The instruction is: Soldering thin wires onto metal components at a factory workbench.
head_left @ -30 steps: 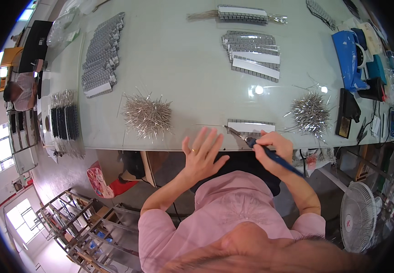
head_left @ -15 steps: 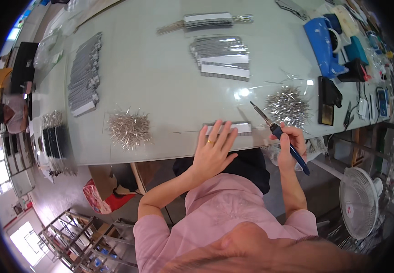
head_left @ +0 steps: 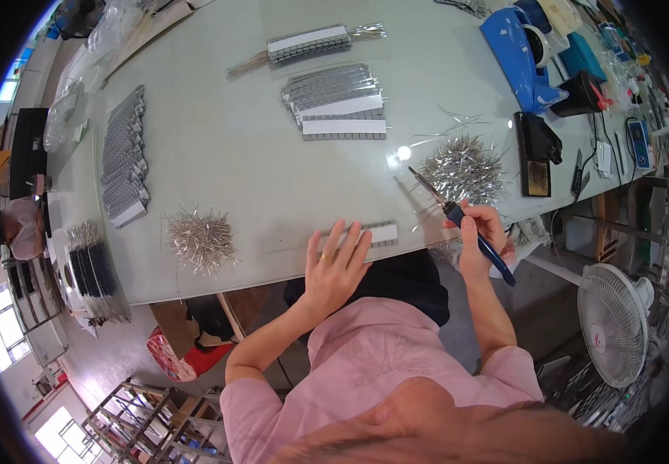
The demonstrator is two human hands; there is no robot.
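My left hand (head_left: 337, 267) lies flat near the table's front edge, fingers stretched and slightly apart, over a short white-and-grey segmented strip (head_left: 385, 233). The strip's right end shows beside the fingers; the rest is mostly covered. A thin wire line runs out to the left of that hand. In my right hand (head_left: 480, 236) is a dark blue soldering iron (head_left: 492, 257), held like a pen, its metal tip pointing up and left above the table. Just beyond the iron sits a bristly pile of short silvery wire pieces (head_left: 464, 172).
Another wire pile (head_left: 199, 238) lies left. Stacked grey strips (head_left: 338, 104), a wired bundle (head_left: 309, 45) and a long strip row (head_left: 124, 158) lie farther off. At right are a soldering stand (head_left: 535, 151), a blue tape dispenser (head_left: 516, 62) and a fan (head_left: 617, 325).
The whole view has shifted, so the table's things appear farther left. The soldering iron's tip is slightly closer to the right wire pile. My left hand stays on the strip.
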